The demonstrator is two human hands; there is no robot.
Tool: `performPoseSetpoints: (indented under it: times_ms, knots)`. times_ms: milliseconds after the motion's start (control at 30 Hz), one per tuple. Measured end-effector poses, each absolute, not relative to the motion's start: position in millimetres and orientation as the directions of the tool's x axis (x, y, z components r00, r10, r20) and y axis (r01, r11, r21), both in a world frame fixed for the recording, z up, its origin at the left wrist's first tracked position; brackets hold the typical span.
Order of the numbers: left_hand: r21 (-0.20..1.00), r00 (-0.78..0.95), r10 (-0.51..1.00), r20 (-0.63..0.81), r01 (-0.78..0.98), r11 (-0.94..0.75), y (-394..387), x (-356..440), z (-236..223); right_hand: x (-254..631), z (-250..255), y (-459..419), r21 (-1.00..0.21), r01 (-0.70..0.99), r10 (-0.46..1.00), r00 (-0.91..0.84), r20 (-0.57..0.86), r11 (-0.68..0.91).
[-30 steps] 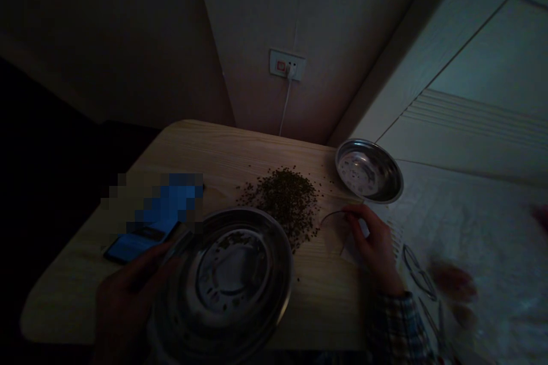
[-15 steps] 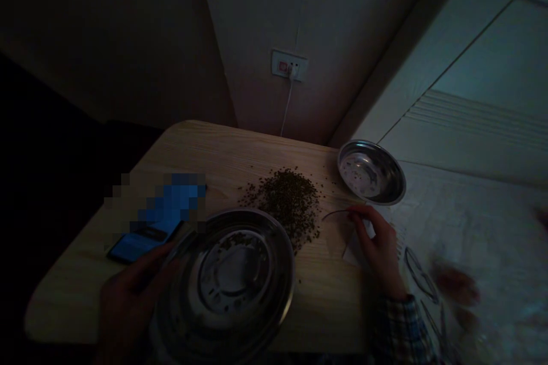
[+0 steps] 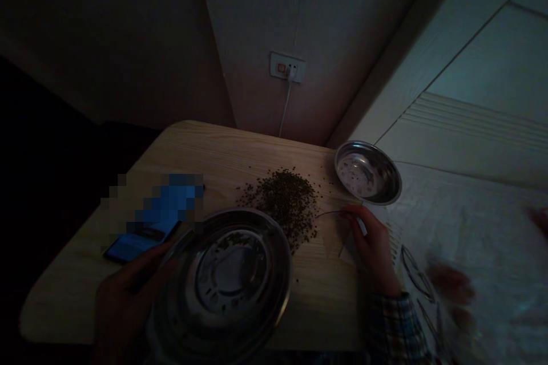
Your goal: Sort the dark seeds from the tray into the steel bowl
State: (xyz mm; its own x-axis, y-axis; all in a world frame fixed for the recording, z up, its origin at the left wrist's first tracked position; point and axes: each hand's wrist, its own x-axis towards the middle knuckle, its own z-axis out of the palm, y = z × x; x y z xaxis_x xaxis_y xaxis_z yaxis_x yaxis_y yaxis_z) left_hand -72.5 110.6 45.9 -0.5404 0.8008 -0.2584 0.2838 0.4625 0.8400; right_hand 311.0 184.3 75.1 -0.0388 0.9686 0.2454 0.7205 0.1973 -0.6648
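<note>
My left hand (image 3: pixel 128 291) grips the rim of a shiny metal bowl (image 3: pixel 280 291), tilted over the near part of the table. A few small seeds lie inside it. Beyond the bowl spreads a loose pile of small dark greenish seeds (image 3: pixel 286 194). My right hand (image 3: pixel 370 239) is closed, pinching a thin, slightly curved metal utensil (image 3: pixel 327 214); seen edge-on, its exact kind is unclear. The utensil's tip is at the pile's right edge. Just behind my right hand sits a second metal bowl (image 3: pixel 387 179), with some small bits or reflections inside.
On the left of the wooden table (image 3: pixel 205 142) lies a lit phone (image 3: pixel 132 245). White paper (image 3: pixel 351 248) rests under my right hand. A white-covered surface (image 3: pixel 462 217) adjoins on the right, with a blurred hand (image 3: pixel 451 285) there. A wall socket (image 3: pixel 287 67) holds a plugged cable.
My right hand has shifted slightly left, bringing the utensil's tip closer to the pile. The view has drifted a little; the left hand keeps the bowl in the same pose.
</note>
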Motion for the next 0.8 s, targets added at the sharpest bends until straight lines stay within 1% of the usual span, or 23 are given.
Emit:
performPoseSetpoints:
  times_ms: [167, 267, 433, 600, 800]
  knots:
    - [0.843, -0.542, 0.789, -0.289, 0.245, 0.478, 110.5, -73.3, 47.2, 313.0, 74.6, 184.4, -0.657, 0.722, 0.962, -0.043, 0.269, 0.216]
    - [0.84, -0.546, 0.775, -0.319, 0.217, 0.498, 110.3, -74.7, 45.2, 312.9, 73.8, 184.2, -0.655, 0.723, 0.966, -0.07, 0.247, 0.22]
    - [0.834, -0.547, 0.79, -0.275, 0.273, 0.48, 113.4, -73.1, 49.6, 313.7, 71.3, 185.2, -0.631, 0.741, 0.964, -0.081, 0.255, 0.229]
    - [0.809, -0.552, 0.788, -0.274, 0.311, 0.499, 114.4, -73.2, 49.5, 315.9, 72.2, 185.7, -0.604, 0.752, 0.953, -0.108, 0.282, 0.264]
    - [0.846, -0.538, 0.788, -0.299, 0.232, 0.48, 113.4, -72.3, 48.8, 316.9, 75.0, 185.5, -0.61, 0.744, 0.952, -0.113, 0.286, 0.272]
